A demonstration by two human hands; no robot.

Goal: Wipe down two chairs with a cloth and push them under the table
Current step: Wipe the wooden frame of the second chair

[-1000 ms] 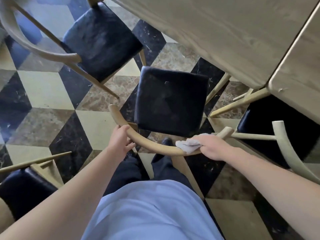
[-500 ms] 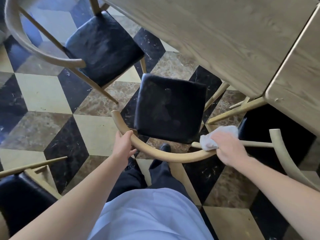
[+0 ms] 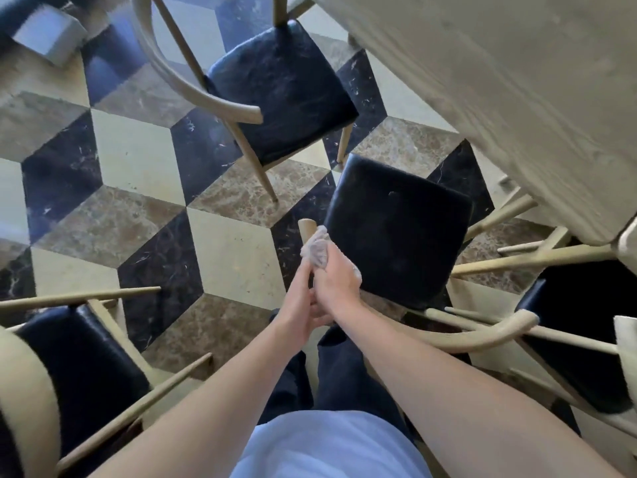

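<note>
right hand (image 3: 336,277) slid the cloth (image 3: 315,250) over from the backrest's right end to its left tip | left hand (image 3: 303,305) gripping chair (image 3: 396,229) rail right beside it | right clamped on cloth

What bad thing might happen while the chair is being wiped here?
Other chairs crowd close: one at lower left and one at right, so a step back might trip the person. The cloth is bunched small at the end of the backrest with both hands, left hand and right hand, packed together, so it might slip out.
</note>
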